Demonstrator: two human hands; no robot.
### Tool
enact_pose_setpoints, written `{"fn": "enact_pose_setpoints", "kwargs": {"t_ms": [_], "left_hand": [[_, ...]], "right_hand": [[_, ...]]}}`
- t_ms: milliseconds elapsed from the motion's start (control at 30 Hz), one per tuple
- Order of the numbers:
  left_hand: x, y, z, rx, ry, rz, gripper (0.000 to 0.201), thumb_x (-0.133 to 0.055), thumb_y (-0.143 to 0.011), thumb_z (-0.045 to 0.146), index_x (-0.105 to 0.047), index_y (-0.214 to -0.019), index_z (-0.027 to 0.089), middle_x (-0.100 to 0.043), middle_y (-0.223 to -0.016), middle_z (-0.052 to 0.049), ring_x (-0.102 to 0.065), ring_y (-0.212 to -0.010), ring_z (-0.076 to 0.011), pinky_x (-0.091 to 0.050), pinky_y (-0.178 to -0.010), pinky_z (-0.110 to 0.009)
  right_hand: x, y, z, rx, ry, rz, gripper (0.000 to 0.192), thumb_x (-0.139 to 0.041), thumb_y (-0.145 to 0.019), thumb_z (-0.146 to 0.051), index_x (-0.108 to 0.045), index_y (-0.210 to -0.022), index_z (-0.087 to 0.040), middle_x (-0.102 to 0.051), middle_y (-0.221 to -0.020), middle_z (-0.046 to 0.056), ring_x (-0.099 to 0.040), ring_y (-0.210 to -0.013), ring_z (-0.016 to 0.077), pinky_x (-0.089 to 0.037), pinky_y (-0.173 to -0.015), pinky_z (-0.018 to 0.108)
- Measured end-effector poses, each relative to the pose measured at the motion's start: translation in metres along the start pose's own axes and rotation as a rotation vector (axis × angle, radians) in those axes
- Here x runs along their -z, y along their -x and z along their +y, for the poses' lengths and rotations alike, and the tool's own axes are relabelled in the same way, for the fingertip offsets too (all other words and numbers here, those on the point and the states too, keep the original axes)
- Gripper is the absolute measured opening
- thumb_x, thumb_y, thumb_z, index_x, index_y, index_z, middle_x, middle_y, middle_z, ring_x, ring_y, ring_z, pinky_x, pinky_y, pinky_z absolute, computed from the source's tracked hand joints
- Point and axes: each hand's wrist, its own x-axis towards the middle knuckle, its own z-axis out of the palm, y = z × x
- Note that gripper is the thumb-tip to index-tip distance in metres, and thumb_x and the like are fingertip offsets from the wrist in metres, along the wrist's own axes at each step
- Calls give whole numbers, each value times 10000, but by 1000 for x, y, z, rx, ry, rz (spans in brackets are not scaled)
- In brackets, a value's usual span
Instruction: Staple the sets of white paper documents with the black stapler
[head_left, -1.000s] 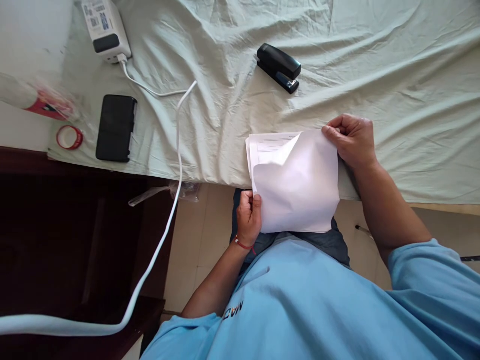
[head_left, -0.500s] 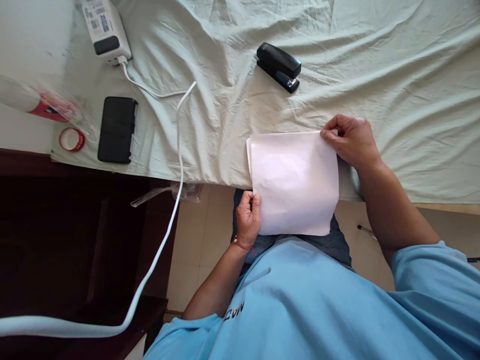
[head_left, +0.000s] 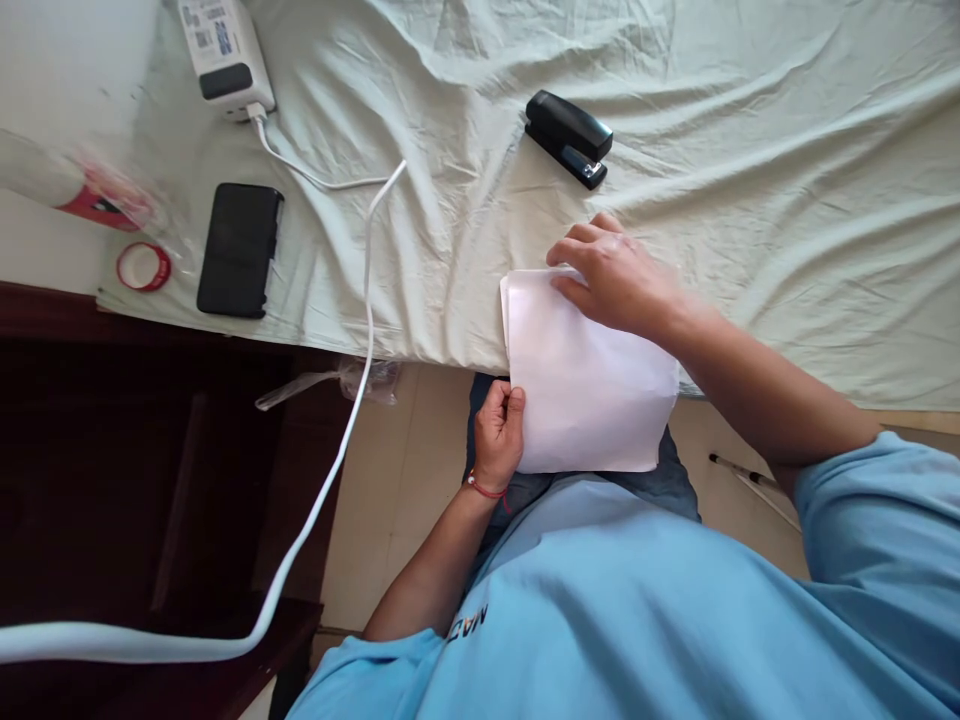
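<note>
White sheets of paper (head_left: 589, 400) rest partly on the table's front edge and partly over my lap, their left edges slightly out of line. My left hand (head_left: 500, 425) pinches the stack's lower left edge, thumb on top. Over the top edge of the paper, my right hand (head_left: 611, 270) is spread with its fingers apart and slightly curled, pointing left; it holds nothing, and whether it touches the sheets I cannot tell. Beyond it a black stapler (head_left: 568, 138) lies on the cloth.
A wrinkled pale green cloth (head_left: 787, 230) covers the table. At the left lie a black phone (head_left: 238, 250), a red-and-white ring (head_left: 143, 267), a clear bottle with a red label (head_left: 105, 197) and a white box-shaped device (head_left: 223, 60). Its white cable (head_left: 367, 290) crosses the table edge.
My right hand has let go of the paper's top right corner and moved left along the top edge, fingers opening. My left hand keeps its grip on the sheets.
</note>
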Motion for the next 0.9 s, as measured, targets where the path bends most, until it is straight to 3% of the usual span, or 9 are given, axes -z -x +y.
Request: {"fn": "enact_pose_setpoints", "kwargs": {"t_ms": [467, 900], "left_hand": [[-2, -1, -2, 5, 36, -34, 646, -565, -1004, 852, -577, -855, 223, -508, -749, 36, -456, -731, -139, -371, -707, -287], [-3, 0, 2, 19, 44, -51, 608, -574, -1014, 810, -598, -889, 215, -565, -759, 29, -504, -707, -132, -394, -685, -276]], "right_hand": [[-21, -30, 16, -1, -173, -46, 236, -699, -999, -410, -831, -994, -214, -751, -1089, 117, -617, -1059, 309, -422, -1137, 546], [-19, -17, 22, -40, -157, 30, 242, -709, -985, -461, -851, -998, -266, -706, -1078, 99, -563, -1138, 338, -443, -1183, 617]]}}
